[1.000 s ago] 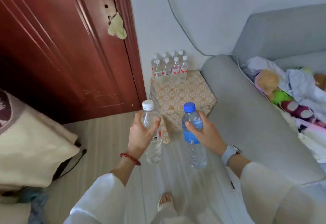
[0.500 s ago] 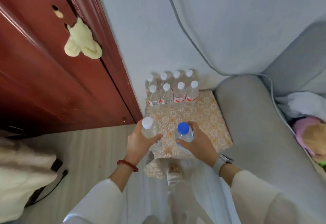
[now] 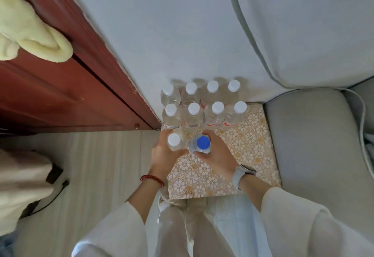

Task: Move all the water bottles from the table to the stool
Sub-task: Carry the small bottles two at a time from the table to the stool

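A stool point(image 3: 249, 155) with a gold flower-patterned cover stands against the wall. Several white-capped water bottles point(image 3: 204, 105) fill its back in two rows. My left hand point(image 3: 164, 155) grips a white-capped bottle point(image 3: 174, 141) upright over the stool's front left part. Beside it my right hand point(image 3: 216, 155) grips a blue-capped bottle point(image 3: 202, 144), also upright. The two held bottles sit just in front of the rows; whether their bases touch the cover is hidden.
A dark red door point(image 3: 66, 86) closes off the left, with a pale yellow cloth point(image 3: 34, 34) hanging on it. A grey sofa arm point(image 3: 315, 145) adjoins the stool on the right. A beige bag point(image 3: 18, 186) lies on the wooden floor at left.
I have come close to the stool and now look straight down on it. Both hands have carried their bottles forward and down over the stool's front left, just before the rows.
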Tool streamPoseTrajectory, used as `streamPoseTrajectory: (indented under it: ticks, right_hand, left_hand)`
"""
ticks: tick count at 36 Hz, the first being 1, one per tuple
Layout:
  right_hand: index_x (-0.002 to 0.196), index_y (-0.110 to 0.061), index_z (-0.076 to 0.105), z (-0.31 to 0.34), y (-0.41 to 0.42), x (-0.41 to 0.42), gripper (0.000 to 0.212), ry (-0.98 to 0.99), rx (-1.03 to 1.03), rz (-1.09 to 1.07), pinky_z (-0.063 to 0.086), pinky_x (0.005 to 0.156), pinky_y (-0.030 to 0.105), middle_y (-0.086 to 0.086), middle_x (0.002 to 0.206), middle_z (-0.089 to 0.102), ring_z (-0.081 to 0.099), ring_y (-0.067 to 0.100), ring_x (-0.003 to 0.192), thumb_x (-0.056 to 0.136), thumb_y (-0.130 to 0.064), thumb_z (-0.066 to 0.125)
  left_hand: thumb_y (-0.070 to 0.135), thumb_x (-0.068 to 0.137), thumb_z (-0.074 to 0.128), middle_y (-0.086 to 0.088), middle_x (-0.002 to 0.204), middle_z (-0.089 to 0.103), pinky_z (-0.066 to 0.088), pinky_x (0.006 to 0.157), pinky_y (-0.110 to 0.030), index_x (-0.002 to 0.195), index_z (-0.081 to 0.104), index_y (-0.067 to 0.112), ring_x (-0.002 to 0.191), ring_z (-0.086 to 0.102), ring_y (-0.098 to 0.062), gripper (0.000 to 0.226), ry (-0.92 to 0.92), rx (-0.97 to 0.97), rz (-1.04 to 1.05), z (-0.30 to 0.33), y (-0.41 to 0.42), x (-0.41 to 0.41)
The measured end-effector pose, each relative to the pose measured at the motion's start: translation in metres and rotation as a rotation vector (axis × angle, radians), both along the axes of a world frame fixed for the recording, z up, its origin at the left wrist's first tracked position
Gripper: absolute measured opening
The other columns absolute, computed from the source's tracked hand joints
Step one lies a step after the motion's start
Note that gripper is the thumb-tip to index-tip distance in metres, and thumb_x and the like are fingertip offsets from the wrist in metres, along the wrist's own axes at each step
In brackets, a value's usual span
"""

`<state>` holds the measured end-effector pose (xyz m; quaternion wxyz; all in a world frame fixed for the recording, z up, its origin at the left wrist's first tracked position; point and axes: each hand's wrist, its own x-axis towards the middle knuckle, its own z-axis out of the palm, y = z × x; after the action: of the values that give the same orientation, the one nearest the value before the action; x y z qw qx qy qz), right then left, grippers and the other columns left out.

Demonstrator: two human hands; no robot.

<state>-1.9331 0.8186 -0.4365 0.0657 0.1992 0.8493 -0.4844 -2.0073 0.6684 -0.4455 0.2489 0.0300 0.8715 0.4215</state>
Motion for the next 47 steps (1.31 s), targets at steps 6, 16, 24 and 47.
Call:
streamPoseTrajectory:
  ticks: [6,16,24,47]
  right_hand:
    - [0.112,-0.009,0.049,-0.002,0.002,-0.017,0.040,0.006,-0.014,-0.017,0.043,0.091,0.033,0.009,0.114,0.050,0.049,0.023,0.104,0.078,-0.015,0.069]
    - [0.125,-0.010,0.042,-0.003,0.001,-0.012,0.052,-0.014,0.045,-0.048,0.051,0.086,0.037,0.011,0.127,0.043,0.051,0.023,0.107,0.081,-0.020,0.067]
    - [0.112,-0.012,0.050,-0.001,-0.004,-0.019,0.036,0.056,0.078,-0.081,0.052,0.071,0.028,0.010,0.119,0.044,0.052,0.019,0.091,0.081,-0.017,0.066]
    - [0.123,-0.012,0.041,0.011,-0.003,-0.024,0.051,-0.060,0.144,-0.027,0.052,0.073,0.030,0.006,0.123,0.040,0.055,0.021,0.094,0.080,-0.024,0.067]
  left_hand:
    - [0.013,0.060,0.084,-0.003,0.116,0.054,0.040,0.075,-0.019,0.127,0.042,0.015,0.096,0.046,-0.011,0.079,0.010,-0.008,-0.033,-0.011,0.005,-0.002]
    - [0.007,0.068,0.078,-0.008,0.129,0.046,0.047,0.090,-0.034,0.124,0.051,0.012,0.110,0.051,-0.022,0.062,0.174,-0.006,-0.167,-0.005,0.003,-0.010]
    - [0.004,0.064,0.080,-0.009,0.122,0.053,0.052,0.083,-0.045,0.117,0.058,0.009,0.104,0.055,-0.025,0.057,0.222,0.006,-0.127,-0.003,-0.002,-0.013]
    - [0.016,0.074,0.074,-0.001,0.133,0.044,0.043,0.086,-0.030,0.130,0.042,0.015,0.118,0.047,-0.020,0.064,0.220,-0.127,-0.217,0.003,-0.001,-0.013]
